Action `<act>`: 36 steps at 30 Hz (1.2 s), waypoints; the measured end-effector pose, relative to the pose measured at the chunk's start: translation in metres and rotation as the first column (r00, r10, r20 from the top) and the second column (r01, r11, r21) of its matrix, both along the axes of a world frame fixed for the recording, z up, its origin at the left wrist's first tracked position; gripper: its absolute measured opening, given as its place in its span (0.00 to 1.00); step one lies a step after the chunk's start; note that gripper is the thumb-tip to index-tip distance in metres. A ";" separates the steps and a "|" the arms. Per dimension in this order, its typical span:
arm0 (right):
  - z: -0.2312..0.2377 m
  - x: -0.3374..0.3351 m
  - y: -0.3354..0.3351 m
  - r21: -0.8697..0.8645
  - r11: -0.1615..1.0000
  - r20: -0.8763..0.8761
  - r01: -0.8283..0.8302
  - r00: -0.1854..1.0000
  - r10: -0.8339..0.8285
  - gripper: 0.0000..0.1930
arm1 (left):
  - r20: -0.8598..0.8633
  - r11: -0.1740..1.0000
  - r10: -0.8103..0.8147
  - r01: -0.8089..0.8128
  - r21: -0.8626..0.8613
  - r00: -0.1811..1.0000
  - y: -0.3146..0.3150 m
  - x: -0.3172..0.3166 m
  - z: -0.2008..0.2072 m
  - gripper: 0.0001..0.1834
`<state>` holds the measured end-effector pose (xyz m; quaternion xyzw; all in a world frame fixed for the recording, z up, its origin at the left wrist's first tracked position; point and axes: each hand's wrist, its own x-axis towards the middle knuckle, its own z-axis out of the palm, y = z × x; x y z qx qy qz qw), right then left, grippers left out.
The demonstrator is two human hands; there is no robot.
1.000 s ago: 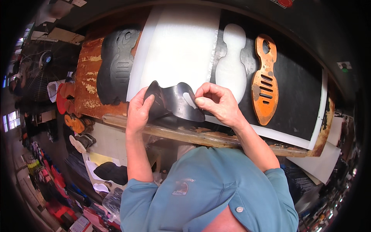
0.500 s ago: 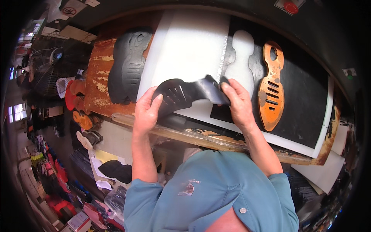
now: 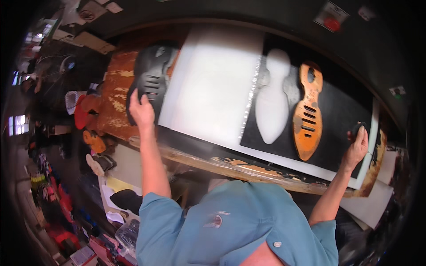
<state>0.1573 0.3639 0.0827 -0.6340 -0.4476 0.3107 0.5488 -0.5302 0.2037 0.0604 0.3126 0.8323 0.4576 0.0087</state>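
Two hands at work, spread well apart across the bench. Far left, beyond the bench edge, we note clutter on the floor, too blurred to name.

Left hand: fingers loosely curled, resting on the near edge of a black slotted sole-shaped piece that lies on the rusty orange-brown worktop. We cannot tell whether the fingers pinch the piece or only press on it. The piece sits just left of the white sheet, its right edge touching or slightly overlapping the sheet.

Centre: the white sheet lies flat, and its right edge meets a black sheet. A white sole-shaped cutout shows in the black sheet, and just right of it lies an orange slotted template.

Right hand: closed around a small dark knob-like object at the right end of the black sheet, near the bench edge. What the object belongs to we cannot tell.

Risks, as we judge them: the black piece sits at the sheet boundary, so a careless slide could ruffle or shift the white sheet. With arms this wide, a pull on the right side could drag the black sheet and knock the orange template out of place. The near edge of the bench is close under both sheets; a shifted sheet could overhang and slip off.
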 end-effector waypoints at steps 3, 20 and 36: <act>-0.013 0.117 0.018 -0.008 0.976 0.255 0.219 0.944 -0.210 0.21 | -0.252 0.999 -0.037 0.030 -0.030 0.967 0.000 0.000 -0.004 0.26; 0.020 -0.154 -0.063 -0.107 0.867 0.687 -0.486 0.594 0.418 0.46 | -0.158 0.499 -0.866 0.807 -0.317 0.474 0.060 0.310 0.015 0.42; 0.008 -0.159 -0.056 -0.035 0.876 0.651 -0.481 0.654 0.385 0.40 | -0.176 0.462 -0.887 0.832 -0.308 0.428 0.063 0.305 0.014 0.37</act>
